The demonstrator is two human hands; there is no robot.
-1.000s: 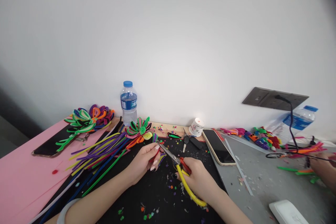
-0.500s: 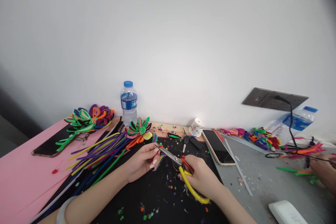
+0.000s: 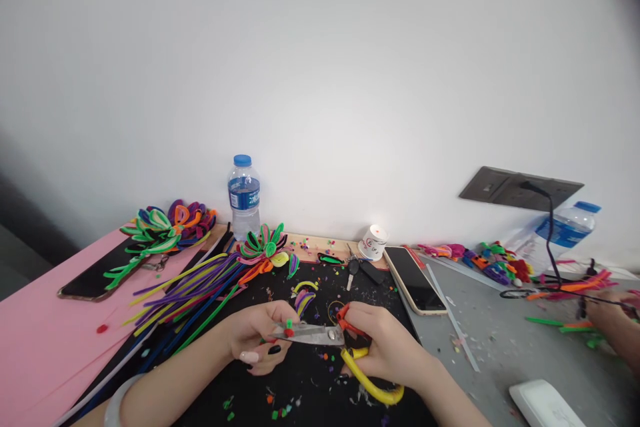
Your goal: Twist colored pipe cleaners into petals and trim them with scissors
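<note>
My right hand (image 3: 383,343) grips a pair of scissors (image 3: 316,334) with one red and one yellow handle. The blades point left and reach in front of the fingers of my left hand (image 3: 263,337). Those fingers are pinched together at the blade tips, with a small green and red pipe cleaner piece (image 3: 289,327) showing there. How much more of the piece is inside my left hand is hidden. Just beyond the blades, curved purple and yellow pipe cleaner loops (image 3: 303,301) lie on the black mat (image 3: 300,390).
Left of my hands lie loose pipe cleaners (image 3: 187,290), pipe cleaner flowers (image 3: 265,247) and a dark phone (image 3: 95,273). A water bottle (image 3: 244,197) stands by the wall. Keys (image 3: 353,273), a paper cup (image 3: 373,242) and another phone (image 3: 415,280) sit ahead. Another person's hand (image 3: 613,320) is far right.
Both hands have come a little nearer to me, the left one also further left. The scissors have swung from a slant to nearly level, their tips lower than before.
</note>
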